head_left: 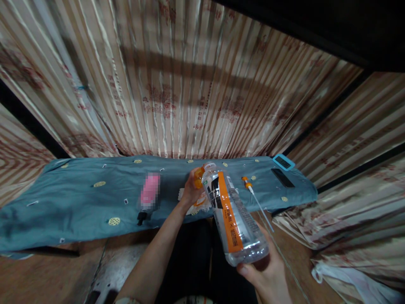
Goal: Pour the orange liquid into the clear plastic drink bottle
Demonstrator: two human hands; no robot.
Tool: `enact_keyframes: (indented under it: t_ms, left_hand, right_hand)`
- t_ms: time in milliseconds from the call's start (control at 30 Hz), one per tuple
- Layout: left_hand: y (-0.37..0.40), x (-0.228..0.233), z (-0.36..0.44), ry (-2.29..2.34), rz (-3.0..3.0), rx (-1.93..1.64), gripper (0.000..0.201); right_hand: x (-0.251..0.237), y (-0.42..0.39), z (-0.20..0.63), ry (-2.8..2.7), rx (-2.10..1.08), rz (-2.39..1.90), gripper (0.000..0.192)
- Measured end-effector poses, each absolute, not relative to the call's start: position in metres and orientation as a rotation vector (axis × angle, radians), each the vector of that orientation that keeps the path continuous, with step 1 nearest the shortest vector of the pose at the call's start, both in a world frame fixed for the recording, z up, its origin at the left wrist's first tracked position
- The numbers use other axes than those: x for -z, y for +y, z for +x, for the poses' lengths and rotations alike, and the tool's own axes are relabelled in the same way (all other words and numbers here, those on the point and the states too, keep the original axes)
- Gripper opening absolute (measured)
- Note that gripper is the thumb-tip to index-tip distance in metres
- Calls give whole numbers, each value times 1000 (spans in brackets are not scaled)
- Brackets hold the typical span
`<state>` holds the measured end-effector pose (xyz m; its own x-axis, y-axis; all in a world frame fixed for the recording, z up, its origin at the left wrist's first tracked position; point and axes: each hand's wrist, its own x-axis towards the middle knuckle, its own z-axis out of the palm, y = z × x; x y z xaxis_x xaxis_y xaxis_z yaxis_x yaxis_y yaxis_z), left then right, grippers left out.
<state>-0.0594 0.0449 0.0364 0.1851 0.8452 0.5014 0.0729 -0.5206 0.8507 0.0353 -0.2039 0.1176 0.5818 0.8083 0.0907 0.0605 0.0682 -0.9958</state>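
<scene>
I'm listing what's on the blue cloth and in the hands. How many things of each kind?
Bottles: 2, clear bottle held in right hand, pink bottle
Orange caps: 1, cap in left hand
Dip tubes: 1, tube
Flat dark devices: 2
Total: 6

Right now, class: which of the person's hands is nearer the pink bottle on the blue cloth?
Left. The left hand is just right of the pink bottle; the right hand is farther away, gripping the clear bottle's base.
</scene>
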Motion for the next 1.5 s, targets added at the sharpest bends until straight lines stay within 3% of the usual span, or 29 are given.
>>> enact_keyframes:
  t_ms: [1500]
  left_hand:
    - [47,-33,-60,835,1808,-1427,59]
  right_hand:
    - [-119,-204,35,-805,-677,-1424,78]
